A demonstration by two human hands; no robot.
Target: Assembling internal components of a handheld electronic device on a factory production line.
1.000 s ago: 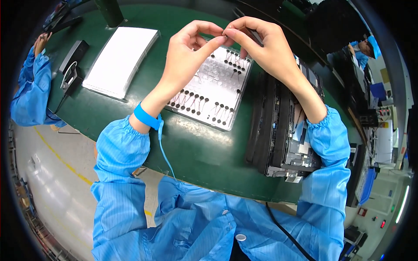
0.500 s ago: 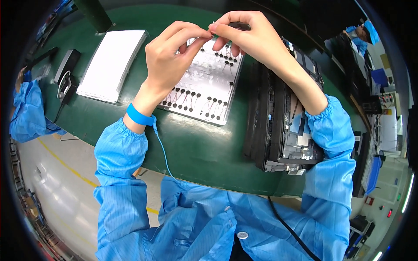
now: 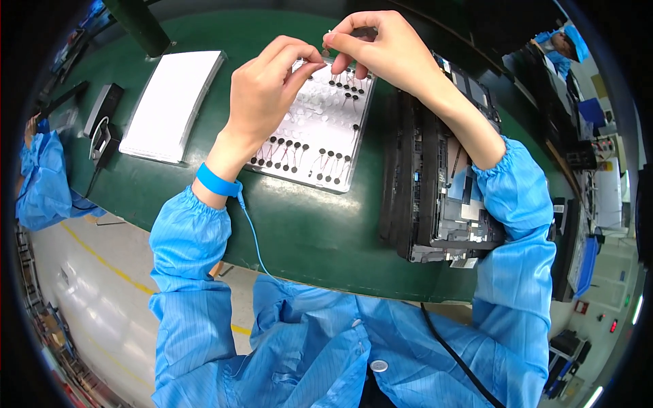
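Both my hands are raised over the far part of a white tray (image 3: 306, 129) that holds rows of small black round parts with thin wires. My left hand (image 3: 269, 88) wears a blue wrist strap (image 3: 218, 182) with a coiled cord. Its thumb and forefinger are pressed together; anything between them is too small to make out. Beside it, to the right, my right hand (image 3: 388, 51) pinches a tiny part (image 3: 326, 50) between thumb and forefinger. The part's kind cannot be told. Something dark (image 3: 366, 32) lies behind the right fingers, mostly hidden.
Stacked open black laptop bodies (image 3: 442, 197) stand right of the tray on the green table (image 3: 306, 238). To the left lie a white stack of sheets (image 3: 170, 102) and a black device (image 3: 104, 109) with a cable. Another person's blue sleeve (image 3: 44, 170) shows at far left.
My two hands have come slightly apart at the fingertips. The right hand has shifted a little up and left, and a tiny part now shows at its fingertips.
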